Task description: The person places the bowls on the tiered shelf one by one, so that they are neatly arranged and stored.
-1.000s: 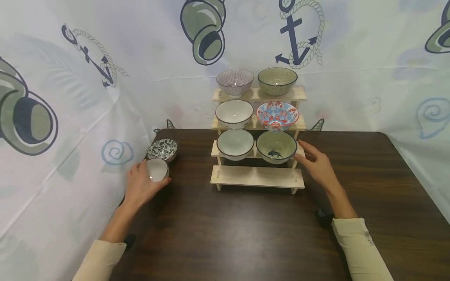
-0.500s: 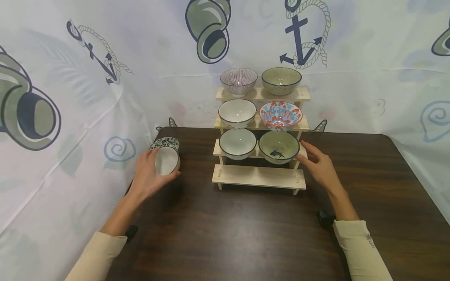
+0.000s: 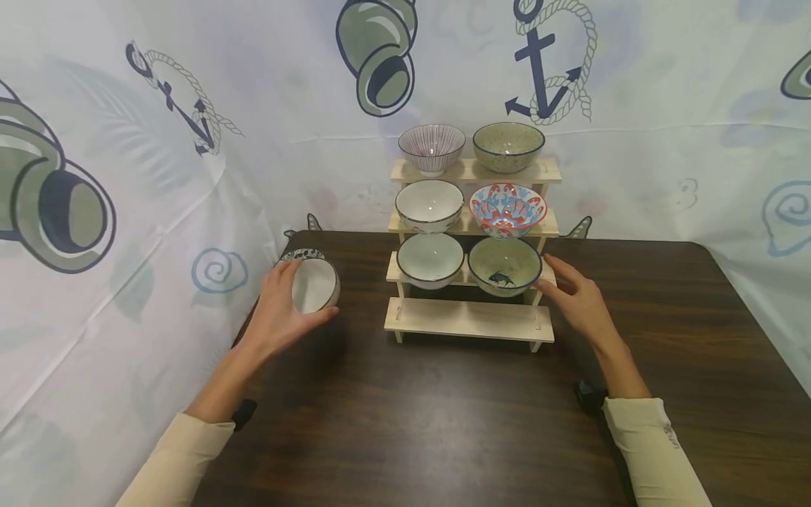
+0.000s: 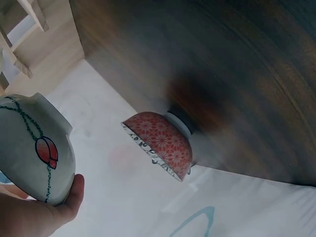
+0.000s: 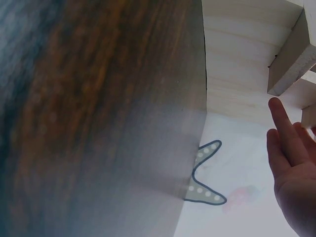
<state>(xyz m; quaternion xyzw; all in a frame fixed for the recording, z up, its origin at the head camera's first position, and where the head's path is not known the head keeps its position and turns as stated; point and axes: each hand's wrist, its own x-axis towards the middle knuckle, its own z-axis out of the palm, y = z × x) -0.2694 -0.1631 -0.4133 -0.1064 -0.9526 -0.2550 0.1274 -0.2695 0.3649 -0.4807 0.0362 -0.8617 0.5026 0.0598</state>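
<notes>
My left hand (image 3: 279, 310) grips a small white bowl (image 3: 317, 285) by its sides, tilted and raised above the table at the left. In the left wrist view that bowl (image 4: 24, 148) shows a red flower with a green dotted stem on its outside. Behind it sits a red-patterned bowl (image 4: 163, 140) with a black-and-white inside, mostly hidden in the head view. My right hand (image 3: 583, 306) is at the right side of the wooden tiered stand (image 3: 469, 320), beside the green fish bowl (image 3: 507, 264). Its fingers (image 5: 284, 131) look extended; contact with bowl or stand is unclear.
The stand's upper tiers carry a white bowl (image 3: 431, 259), another white bowl (image 3: 429, 201), a red-and-blue bowl (image 3: 508, 208), a striped bowl (image 3: 432, 148) and a speckled green bowl (image 3: 509, 146). A patterned cloth (image 3: 456, 70) hangs behind the dark table (image 3: 412, 422).
My left hand has lifted the small white bowl and carried it to the right, tilting it and covering more of the patterned bowl behind. The right hand has stayed by the stand.
</notes>
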